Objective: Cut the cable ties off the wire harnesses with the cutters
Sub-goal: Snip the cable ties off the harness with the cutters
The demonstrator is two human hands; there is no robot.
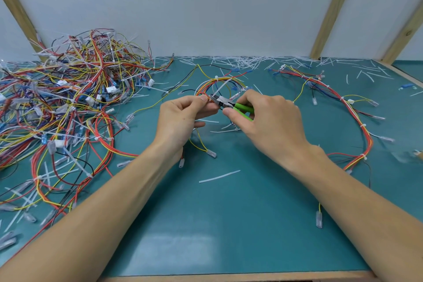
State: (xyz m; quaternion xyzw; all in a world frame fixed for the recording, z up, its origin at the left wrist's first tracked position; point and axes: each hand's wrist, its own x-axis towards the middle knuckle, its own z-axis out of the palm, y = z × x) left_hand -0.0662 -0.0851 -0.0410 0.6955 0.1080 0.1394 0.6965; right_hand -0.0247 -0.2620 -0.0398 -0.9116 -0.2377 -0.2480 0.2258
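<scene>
Both hands meet over the middle of the green table. The left hand pinches a wire harness between thumb and curled fingers, holding its bundle of red, orange, yellow and white wires up off the table. The right hand grips the green-handled cutters, fingers wrapped round the handles, with the metal nose pointing left and touching the bundle just beside the left thumb. A white cable tie sticks up from the bundle right at the nose of the cutters; whether the blades are closed on it cannot be told. The held harness loops away from the hands toward the back of the table, and some of its yellow wires hang below the left hand and end in clear connectors. A large tangled pile of harnesses fills the left side of the table. Another harness lies spread in a wide curve on the right, its white ties visible along it. Cut tie pieces are scattered along the back edge by the wall, and one loose strip lies near the front between the forearms.
</scene>
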